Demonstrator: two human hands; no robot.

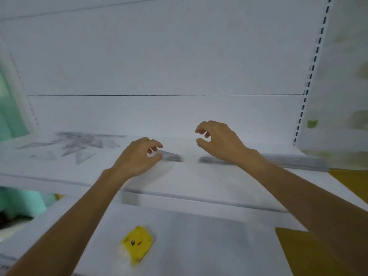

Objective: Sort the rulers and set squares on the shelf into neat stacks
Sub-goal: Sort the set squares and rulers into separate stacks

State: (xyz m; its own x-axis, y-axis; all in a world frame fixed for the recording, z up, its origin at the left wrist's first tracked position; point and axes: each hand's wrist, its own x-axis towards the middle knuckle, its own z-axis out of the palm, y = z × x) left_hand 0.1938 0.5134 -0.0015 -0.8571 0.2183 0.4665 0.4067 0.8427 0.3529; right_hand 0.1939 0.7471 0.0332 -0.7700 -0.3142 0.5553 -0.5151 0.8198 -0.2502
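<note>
A white shelf [179, 176] holds a loose, blurred pile of clear set squares [79, 146] at the left. A long stack of clear rulers [278, 160] lies along the shelf towards the right. My left hand [137, 158] hovers at the left end of the rulers [171, 156] with its fingers loosely curled. Its thumb tip is at the ruler end, and a gap shows between thumb and fingers. My right hand [219, 142] hangs just above the rulers' middle, fingers curled and holding nothing. The whole view is blurred.
A small yellow toy [137, 243] with a face lies on the lower shelf [199, 236] below my arms. A slotted upright [310, 76] bounds the shelf at the right, and a white back panel [159, 66] rises behind it. Something teal [10, 116] shows at the left.
</note>
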